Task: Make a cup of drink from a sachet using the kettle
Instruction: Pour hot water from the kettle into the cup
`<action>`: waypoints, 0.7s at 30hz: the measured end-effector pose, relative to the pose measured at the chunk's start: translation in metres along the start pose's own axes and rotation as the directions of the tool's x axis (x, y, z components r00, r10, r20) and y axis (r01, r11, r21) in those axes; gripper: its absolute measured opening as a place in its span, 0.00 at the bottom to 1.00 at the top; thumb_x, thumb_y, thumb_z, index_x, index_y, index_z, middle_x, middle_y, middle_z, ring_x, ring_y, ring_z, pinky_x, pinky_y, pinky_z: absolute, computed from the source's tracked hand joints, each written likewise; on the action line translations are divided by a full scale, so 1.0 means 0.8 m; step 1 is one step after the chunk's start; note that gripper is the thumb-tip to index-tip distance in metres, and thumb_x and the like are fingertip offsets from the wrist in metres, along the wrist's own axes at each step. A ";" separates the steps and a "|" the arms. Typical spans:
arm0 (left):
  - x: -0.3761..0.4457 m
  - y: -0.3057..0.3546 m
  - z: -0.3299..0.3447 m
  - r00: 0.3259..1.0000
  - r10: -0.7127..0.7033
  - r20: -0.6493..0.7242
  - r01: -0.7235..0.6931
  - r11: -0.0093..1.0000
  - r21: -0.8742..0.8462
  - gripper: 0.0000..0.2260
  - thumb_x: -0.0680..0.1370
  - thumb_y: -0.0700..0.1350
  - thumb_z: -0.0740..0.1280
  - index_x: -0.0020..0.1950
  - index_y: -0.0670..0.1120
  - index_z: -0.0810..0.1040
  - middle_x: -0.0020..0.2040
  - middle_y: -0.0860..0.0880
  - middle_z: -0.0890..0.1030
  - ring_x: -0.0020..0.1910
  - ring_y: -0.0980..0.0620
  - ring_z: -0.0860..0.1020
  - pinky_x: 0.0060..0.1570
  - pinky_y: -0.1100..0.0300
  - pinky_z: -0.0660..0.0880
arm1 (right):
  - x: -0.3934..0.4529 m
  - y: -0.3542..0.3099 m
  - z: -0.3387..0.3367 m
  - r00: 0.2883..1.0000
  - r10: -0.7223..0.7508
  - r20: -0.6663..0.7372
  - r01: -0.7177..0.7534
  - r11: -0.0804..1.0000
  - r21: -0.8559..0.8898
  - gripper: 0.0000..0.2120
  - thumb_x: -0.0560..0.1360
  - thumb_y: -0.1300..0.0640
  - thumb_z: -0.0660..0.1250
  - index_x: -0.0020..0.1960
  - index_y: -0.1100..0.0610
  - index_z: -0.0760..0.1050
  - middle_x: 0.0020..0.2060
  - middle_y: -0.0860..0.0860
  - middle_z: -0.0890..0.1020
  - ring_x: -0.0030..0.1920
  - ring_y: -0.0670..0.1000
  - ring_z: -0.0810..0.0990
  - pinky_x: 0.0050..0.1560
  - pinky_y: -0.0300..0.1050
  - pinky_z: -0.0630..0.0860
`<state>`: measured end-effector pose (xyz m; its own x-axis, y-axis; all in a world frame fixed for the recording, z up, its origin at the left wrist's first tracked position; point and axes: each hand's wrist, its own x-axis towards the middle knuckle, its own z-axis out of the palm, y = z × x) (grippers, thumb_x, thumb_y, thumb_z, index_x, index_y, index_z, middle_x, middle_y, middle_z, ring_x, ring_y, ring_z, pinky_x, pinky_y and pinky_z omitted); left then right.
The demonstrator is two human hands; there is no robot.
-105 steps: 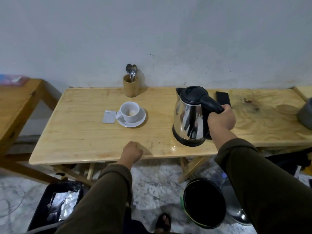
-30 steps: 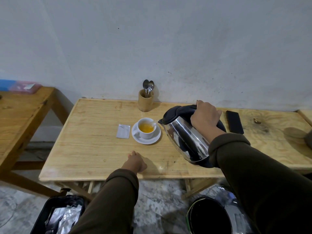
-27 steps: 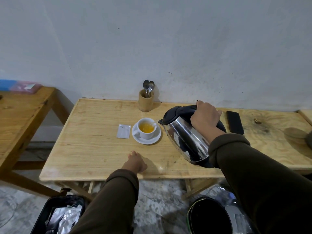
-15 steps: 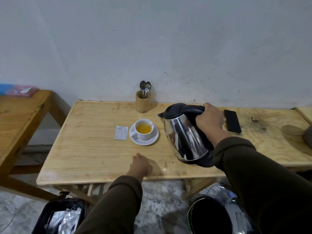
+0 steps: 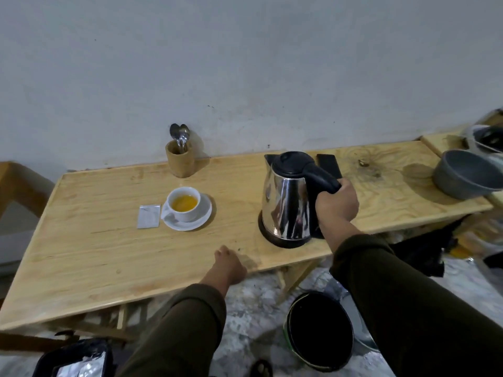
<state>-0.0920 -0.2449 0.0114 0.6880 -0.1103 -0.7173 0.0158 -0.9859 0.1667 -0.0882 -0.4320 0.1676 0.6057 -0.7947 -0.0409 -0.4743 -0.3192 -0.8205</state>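
A steel kettle [image 5: 285, 200] with a black lid and handle stands upright on the wooden table [image 5: 95, 240], right of centre. My right hand [image 5: 337, 205] grips its handle. To the left, a white cup [image 5: 183, 204] holds yellow-orange liquid and sits on a white saucer [image 5: 200, 221]. A small silver sachet [image 5: 148, 216] lies flat just left of the saucer. My left hand [image 5: 227, 265] rests as a loose fist on the table's front edge, holding nothing.
A wooden holder with spoons [image 5: 179, 159] stands by the wall. A black phone [image 5: 329, 164] lies behind the kettle. A grey bowl [image 5: 465, 174] sits at the far right. Below the table are a black bin [image 5: 319, 330] and a black-rimmed container [image 5: 73, 360].
The kettle was tilted with its spout by the cup; my right hand has swung it upright, moved it right and set it on the table. The cup now holds yellow liquid.
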 end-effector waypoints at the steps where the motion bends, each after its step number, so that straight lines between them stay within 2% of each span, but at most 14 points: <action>1: 0.010 0.001 0.004 1.000 -0.009 0.019 0.009 1.000 0.012 0.30 0.79 0.53 0.55 0.77 0.40 0.53 0.77 0.34 0.50 0.76 0.33 0.47 0.77 0.43 0.48 | 0.002 0.006 -0.004 1.000 0.017 -0.006 -0.017 0.999 0.035 0.10 0.72 0.67 0.62 0.49 0.54 0.73 0.44 0.52 0.77 0.47 0.56 0.76 0.53 0.48 0.76; 3: 0.011 0.008 0.003 0.997 -0.050 0.061 0.045 0.997 0.068 0.31 0.79 0.51 0.54 0.78 0.40 0.50 0.77 0.33 0.47 0.76 0.32 0.45 0.77 0.43 0.48 | 0.007 0.016 -0.009 0.999 0.040 -0.016 -0.039 0.996 0.083 0.11 0.72 0.68 0.61 0.48 0.54 0.73 0.44 0.51 0.76 0.45 0.54 0.75 0.49 0.44 0.74; 6: 0.000 0.022 -0.006 0.994 -0.098 0.055 0.094 0.992 0.079 0.29 0.82 0.47 0.51 0.77 0.34 0.45 0.78 0.35 0.44 0.77 0.35 0.45 0.77 0.47 0.50 | 0.011 0.025 -0.011 0.998 0.067 -0.007 -0.065 0.987 0.144 0.12 0.70 0.70 0.60 0.44 0.54 0.70 0.42 0.52 0.77 0.44 0.56 0.76 0.48 0.47 0.75; 9: 0.004 0.026 -0.002 0.994 -0.104 0.034 0.100 0.991 0.094 0.32 0.81 0.49 0.53 0.77 0.35 0.42 0.78 0.36 0.42 0.77 0.35 0.45 0.77 0.48 0.53 | 0.014 0.031 -0.007 0.996 0.086 -0.016 -0.081 0.978 0.190 0.13 0.70 0.70 0.59 0.43 0.53 0.70 0.44 0.53 0.79 0.45 0.57 0.78 0.48 0.48 0.78; 11: 0.003 0.023 0.002 0.993 -0.110 0.038 0.106 0.990 0.092 0.32 0.81 0.49 0.53 0.77 0.35 0.41 0.78 0.36 0.39 0.77 0.35 0.42 0.77 0.48 0.51 | 0.016 0.034 -0.003 0.996 0.085 -0.013 -0.081 0.977 0.198 0.13 0.70 0.70 0.59 0.43 0.52 0.69 0.45 0.54 0.79 0.45 0.57 0.78 0.46 0.46 0.76; 16: 0.019 0.011 0.011 0.994 -0.104 0.030 0.102 0.994 0.050 0.30 0.80 0.47 0.52 0.77 0.34 0.45 0.78 0.34 0.42 0.76 0.32 0.41 0.77 0.43 0.47 | 0.016 0.040 0.006 0.998 0.062 0.022 -0.065 0.979 0.194 0.15 0.69 0.72 0.60 0.44 0.52 0.70 0.45 0.52 0.79 0.44 0.54 0.76 0.45 0.43 0.73; 19: 0.006 0.013 0.004 0.993 -0.114 0.033 0.113 0.993 0.017 0.30 0.81 0.45 0.53 0.77 0.34 0.43 0.77 0.34 0.41 0.77 0.33 0.44 0.77 0.47 0.49 | 0.012 0.047 0.009 0.999 0.030 0.031 -0.034 0.986 0.164 0.15 0.67 0.73 0.60 0.43 0.53 0.70 0.45 0.53 0.79 0.43 0.55 0.77 0.43 0.42 0.71; 21: 0.002 0.013 0.004 0.995 -0.100 0.013 0.100 0.995 -0.004 0.29 0.81 0.44 0.53 0.77 0.34 0.45 0.78 0.35 0.43 0.77 0.33 0.46 0.77 0.47 0.51 | 0.011 0.052 0.011 1.000 0.023 0.021 -0.026 0.989 0.149 0.15 0.67 0.73 0.60 0.43 0.54 0.69 0.46 0.55 0.80 0.45 0.57 0.78 0.44 0.44 0.74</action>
<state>-0.0929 -0.2560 0.0100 0.6733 -0.0125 -0.7392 0.0878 -0.9914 0.0967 -0.0971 -0.4481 0.1280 0.6080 -0.7907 -0.0721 -0.3898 -0.2182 -0.8947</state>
